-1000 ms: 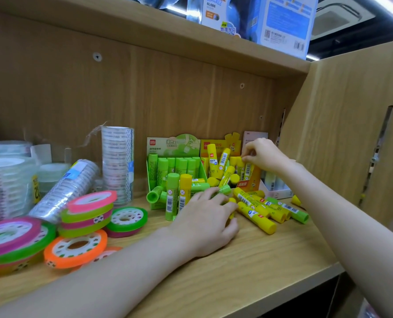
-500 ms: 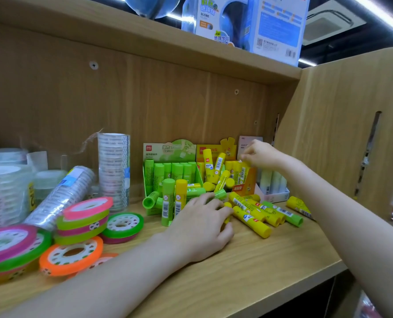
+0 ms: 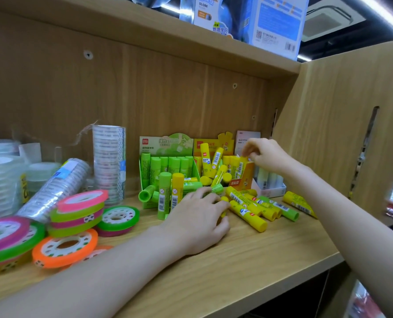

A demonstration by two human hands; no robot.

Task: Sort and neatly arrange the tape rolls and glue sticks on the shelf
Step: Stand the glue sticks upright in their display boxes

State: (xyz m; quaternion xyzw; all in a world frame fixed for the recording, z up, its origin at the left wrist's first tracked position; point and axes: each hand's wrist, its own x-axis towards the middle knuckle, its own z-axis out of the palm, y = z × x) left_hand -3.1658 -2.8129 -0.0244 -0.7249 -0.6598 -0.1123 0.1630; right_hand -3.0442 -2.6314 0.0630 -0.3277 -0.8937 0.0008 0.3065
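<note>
While the left forearm lies across the wooden shelf [image 3: 248, 267] board, the left hand [image 3: 197, 223] rests palm down near the front, fingers curled over a small yellow glue stick [image 3: 224, 203] at the edge of the loose pile. Left of it: flat coloured tape rolls, an orange one [image 3: 64, 247] nearest, a pink and green stack [image 3: 78, 212] behind, a green and white one [image 3: 118, 218] beside that. Loose yellow glue sticks [image 3: 248, 212] lie on the board just right of the left hand, with a green one [image 3: 280, 208] among them and another yellow one [image 3: 298, 203] apart to the right. Two sticks stand upright in front of the boxes, one green [image 3: 164, 193], one yellow [image 3: 176, 189]. Farther back, a green display box [image 3: 165, 164] holds green sticks upright; touching it on the right, an orange display box [image 3: 241, 177] holds yellow sticks, some tilted. Right hand [image 3: 267, 156] is over that box, thumb and fingers pinching the top of a yellow stick [image 3: 242, 165] in it. Clear tape: one tube lying tilted [image 3: 55, 187], one stack upright [image 3: 108, 157] against the back panel. Blue boxes [image 3: 259, 21] on the upper shelf.
</note>
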